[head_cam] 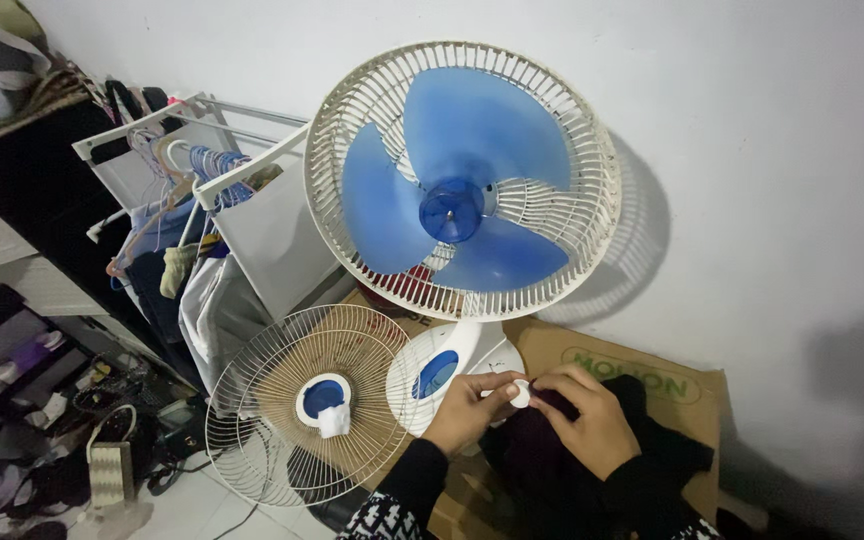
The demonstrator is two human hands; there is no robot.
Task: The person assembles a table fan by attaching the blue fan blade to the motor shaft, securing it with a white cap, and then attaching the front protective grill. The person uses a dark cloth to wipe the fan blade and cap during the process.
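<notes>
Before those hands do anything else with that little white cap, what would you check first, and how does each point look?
1. Small white cap pinched by both hands: ok, left hand and right hand both touch it.
2. Blue blades exposed: ok, the front grille is off, leaning below.
3. Blades at rest: ok, they look sharp, not blurred.
4. Fan unplugged: cannot tell, no plug shows.
5. Dark cloth clear of the cap: not ok, it lies right under the hands.

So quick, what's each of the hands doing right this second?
Left hand: fingers pinched on a small white knob.
Right hand: fingertips also closed on the knob, over a dark cloth.
</notes>
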